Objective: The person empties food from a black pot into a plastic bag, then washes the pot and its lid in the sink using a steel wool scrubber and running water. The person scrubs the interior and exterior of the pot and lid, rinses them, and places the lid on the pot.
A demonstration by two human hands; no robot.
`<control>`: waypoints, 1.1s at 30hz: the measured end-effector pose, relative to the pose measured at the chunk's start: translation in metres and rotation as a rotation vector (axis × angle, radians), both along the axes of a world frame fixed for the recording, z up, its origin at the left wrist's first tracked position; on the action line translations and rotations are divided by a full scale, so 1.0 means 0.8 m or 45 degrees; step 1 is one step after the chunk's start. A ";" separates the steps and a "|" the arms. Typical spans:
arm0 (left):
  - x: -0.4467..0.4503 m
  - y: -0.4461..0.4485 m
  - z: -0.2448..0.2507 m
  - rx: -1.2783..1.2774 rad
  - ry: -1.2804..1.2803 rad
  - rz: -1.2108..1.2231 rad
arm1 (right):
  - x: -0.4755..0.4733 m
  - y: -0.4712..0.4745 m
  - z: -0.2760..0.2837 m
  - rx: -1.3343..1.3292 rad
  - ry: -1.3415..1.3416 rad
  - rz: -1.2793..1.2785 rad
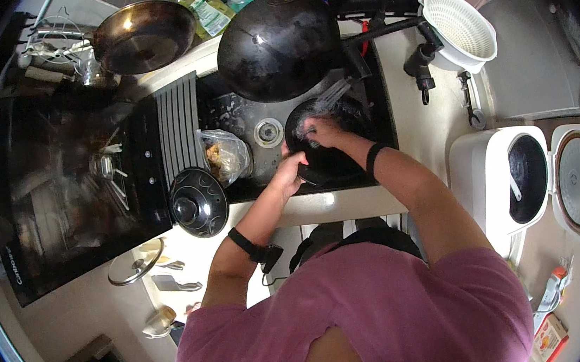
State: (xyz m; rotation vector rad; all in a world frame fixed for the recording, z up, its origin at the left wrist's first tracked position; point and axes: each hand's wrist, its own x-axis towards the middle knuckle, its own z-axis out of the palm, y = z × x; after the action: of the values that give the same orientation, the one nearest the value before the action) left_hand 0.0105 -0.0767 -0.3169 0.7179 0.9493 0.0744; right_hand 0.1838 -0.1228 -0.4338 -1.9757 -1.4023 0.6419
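Observation:
A round black pan (330,163) sits tilted in the right part of the dark sink (262,165). My left hand (289,173) grips its near left rim, thumb on top. Inside the pan, my right hand (323,131) is closed around a small grey scrubber (312,139), blurred and mostly hidden by the fingers. Whitish wet marks show on the pan's inner wall. Just beyond the right hand are blurred grey streaks (333,96); whether they are water or a utensil I cannot tell. A large black wok (276,50) rests over the back of the sink.
Left of the drain (268,132) sits a clear plastic bag (228,155) with food scraps. A black lid (199,202) lies by a grey roll-up rack (178,124). A gas stove (68,193) is at left; an open rice cooker (502,180) and a white colander (460,30) stand at right.

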 end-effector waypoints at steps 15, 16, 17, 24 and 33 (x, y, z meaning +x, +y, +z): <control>0.010 0.014 -0.013 0.339 0.061 0.183 | 0.017 -0.035 0.027 -0.891 0.099 0.481; 0.012 0.014 -0.017 0.396 0.063 0.172 | 0.014 -0.031 0.038 -0.948 0.293 0.618; 0.014 0.015 -0.022 0.460 0.053 0.163 | 0.011 -0.030 0.048 -0.911 0.704 0.512; 0.015 0.024 -0.035 0.517 0.053 0.254 | 0.024 -0.056 0.020 -0.724 0.692 0.693; 0.023 0.020 -0.020 0.263 0.117 0.370 | 0.034 -0.028 -0.065 -1.040 -0.546 0.752</control>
State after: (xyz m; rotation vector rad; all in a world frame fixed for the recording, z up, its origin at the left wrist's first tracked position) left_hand 0.0287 -0.0605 -0.3328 0.7736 1.1403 0.4030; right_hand 0.2111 -0.1454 -0.4862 -2.3922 -2.2920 1.2635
